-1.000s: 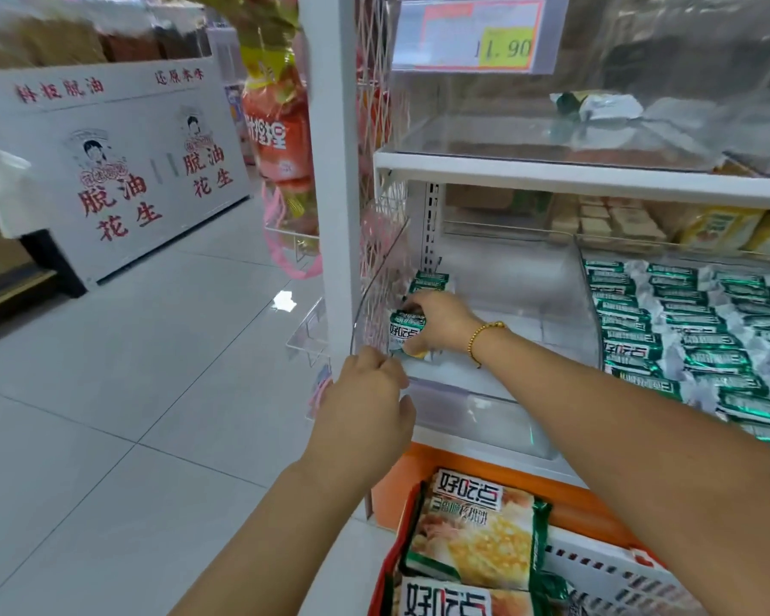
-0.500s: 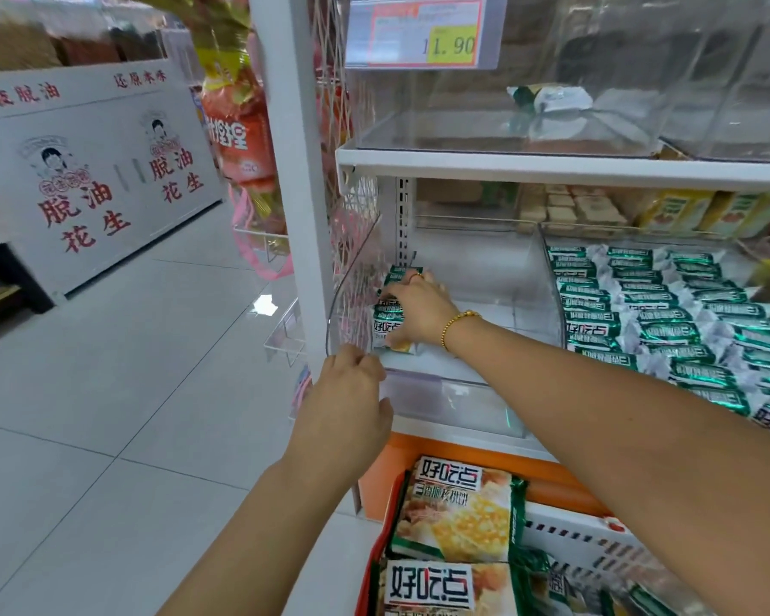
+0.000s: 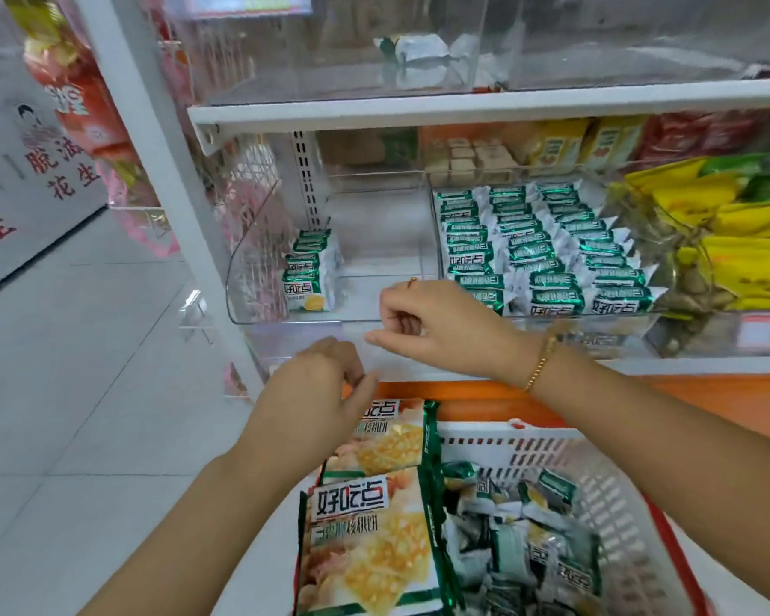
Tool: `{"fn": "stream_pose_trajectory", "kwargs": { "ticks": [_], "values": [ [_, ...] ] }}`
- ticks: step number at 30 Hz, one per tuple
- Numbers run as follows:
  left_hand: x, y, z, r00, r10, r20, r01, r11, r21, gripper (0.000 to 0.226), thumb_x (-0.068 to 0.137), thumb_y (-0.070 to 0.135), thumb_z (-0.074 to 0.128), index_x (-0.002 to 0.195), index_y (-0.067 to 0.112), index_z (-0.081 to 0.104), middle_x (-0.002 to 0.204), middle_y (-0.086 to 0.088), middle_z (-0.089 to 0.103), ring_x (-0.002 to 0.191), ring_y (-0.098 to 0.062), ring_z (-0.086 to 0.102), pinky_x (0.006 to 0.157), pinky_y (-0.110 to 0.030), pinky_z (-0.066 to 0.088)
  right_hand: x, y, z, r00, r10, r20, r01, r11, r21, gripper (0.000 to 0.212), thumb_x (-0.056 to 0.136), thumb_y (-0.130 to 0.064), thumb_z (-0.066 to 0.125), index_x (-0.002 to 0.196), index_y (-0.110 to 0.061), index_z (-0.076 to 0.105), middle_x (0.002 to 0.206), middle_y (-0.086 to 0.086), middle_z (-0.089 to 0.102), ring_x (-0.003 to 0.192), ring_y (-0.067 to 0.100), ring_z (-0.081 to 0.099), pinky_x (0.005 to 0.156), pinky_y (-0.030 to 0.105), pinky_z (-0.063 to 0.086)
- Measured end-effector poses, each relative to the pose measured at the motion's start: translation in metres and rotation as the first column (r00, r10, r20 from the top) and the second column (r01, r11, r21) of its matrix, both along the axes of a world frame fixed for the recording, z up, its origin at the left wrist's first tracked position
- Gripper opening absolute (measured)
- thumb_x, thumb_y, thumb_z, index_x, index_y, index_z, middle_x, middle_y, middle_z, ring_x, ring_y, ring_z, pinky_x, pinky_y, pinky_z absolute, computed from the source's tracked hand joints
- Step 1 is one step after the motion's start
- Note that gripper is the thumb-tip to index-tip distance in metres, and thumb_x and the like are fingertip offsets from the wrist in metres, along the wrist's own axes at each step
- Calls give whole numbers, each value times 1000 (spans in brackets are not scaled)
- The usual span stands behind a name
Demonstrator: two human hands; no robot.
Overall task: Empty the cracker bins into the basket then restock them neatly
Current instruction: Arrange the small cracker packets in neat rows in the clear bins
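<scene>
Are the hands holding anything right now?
The right hand is curled and empty. The left hand shows only its back, so I cannot tell.

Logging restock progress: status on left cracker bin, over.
Empty: left hand, right hand, at bin front. One short cracker row in left bin. Below, basket holds loose packs. Nothing blocking.

A white shelf (image 3: 667,365) carried clear bins; the left-end bin (image 3: 251,269) held few cracker packets (image 3: 307,277); its neighbour (image 3: 596,315) sat full.
</scene>
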State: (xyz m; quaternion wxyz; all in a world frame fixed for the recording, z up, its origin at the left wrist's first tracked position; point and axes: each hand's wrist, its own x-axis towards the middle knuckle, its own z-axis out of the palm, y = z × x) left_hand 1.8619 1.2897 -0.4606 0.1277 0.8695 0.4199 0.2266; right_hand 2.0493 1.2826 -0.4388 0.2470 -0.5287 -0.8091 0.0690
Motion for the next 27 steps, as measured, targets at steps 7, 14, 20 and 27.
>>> {"fn": "stream_pose_trajectory", "kwargs": {
  "ticks": [7, 14, 20, 27],
  "values": [
    [25, -75, -17, 986, -165, 2, 164, 977, -133, 11, 86, 46, 50, 88, 35, 50, 88, 22, 55, 87, 10, 53, 69, -7, 39, 90, -79, -107, 984, -180, 11, 163, 860, -484, 14, 91, -35, 62, 85, -23, 60, 79, -15, 56, 73, 2, 52, 64, 18, 40],
    [93, -163, -41, 972, -8, 234, 142, 816, -561, 6, 91, 22, 61, 98, 24, 60, 96, 14, 63, 91, 6, 56, 73, -4, 42, 136, -116, -236, 962, -195, 190, 269, 582, -767, 22, 91, -36, 63, 94, -15, 70, 99, 0, 67, 86, 14, 60, 68, 24, 40],
    [138, -173, -172, 989, 143, -38, -121, 636, -762, 29, 93, 17, 59, 121, 11, 57, 121, -2, 61, 111, -12, 57, 85, -9, 43, 137, -138, -282, 918, -216, 333, 397, 466, -791, 55, 91, -24, 62, 136, 0, 43, 70, 4, 52, 57, 15, 47, 47, 27, 37],
    [160, -170, -268, 918, 336, -209, -347, 427, -835, 44, 90, 8, 62, 132, 5, 49, 131, -10, 57, 113, -22, 57, 84, -25, 44, 140, -152, -292, 849, -237, 472, 528, 410, -744, 39, 84, -23, 75, 63, -12, 43, 62, 0, 47, 52, 9, 43, 42, 21, 34]
  ]
}}
